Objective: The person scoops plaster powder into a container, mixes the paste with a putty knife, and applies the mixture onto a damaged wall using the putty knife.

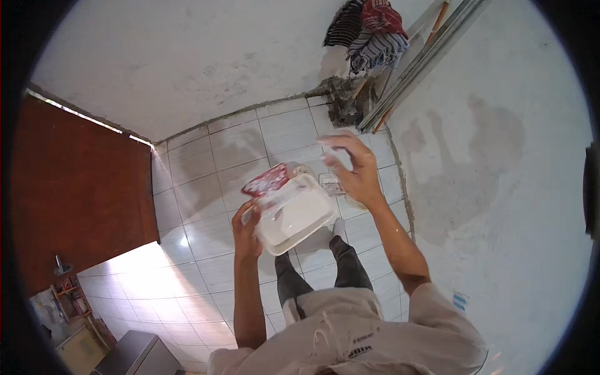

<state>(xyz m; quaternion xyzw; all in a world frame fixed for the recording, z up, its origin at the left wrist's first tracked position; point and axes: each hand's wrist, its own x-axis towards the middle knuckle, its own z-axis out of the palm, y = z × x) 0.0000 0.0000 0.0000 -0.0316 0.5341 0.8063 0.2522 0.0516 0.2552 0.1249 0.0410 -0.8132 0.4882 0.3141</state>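
Observation:
My left hand (247,225) grips the left edge of a shallow white rectangular tray (306,215), its fingers bent over the rim. The tray is tilted, and a whitish blurred strip runs along its upper left side; I cannot make out what that is. Just beyond the tray shows a red and white patterned thing (265,181), perhaps a packet or cloth, partly hidden. My right hand (356,165) is raised to the right of the tray, apart from it, thumb and fingers spread with nothing visible between them.
Beyond my right hand, a small clear and pale object (331,184) sits low near the tiled floor (237,147). Long metal bars (419,69) lean in the corner beside hanging striped cloths (378,37). A reddish-brown door (87,194) stands left; a grey box (128,353) is lower left.

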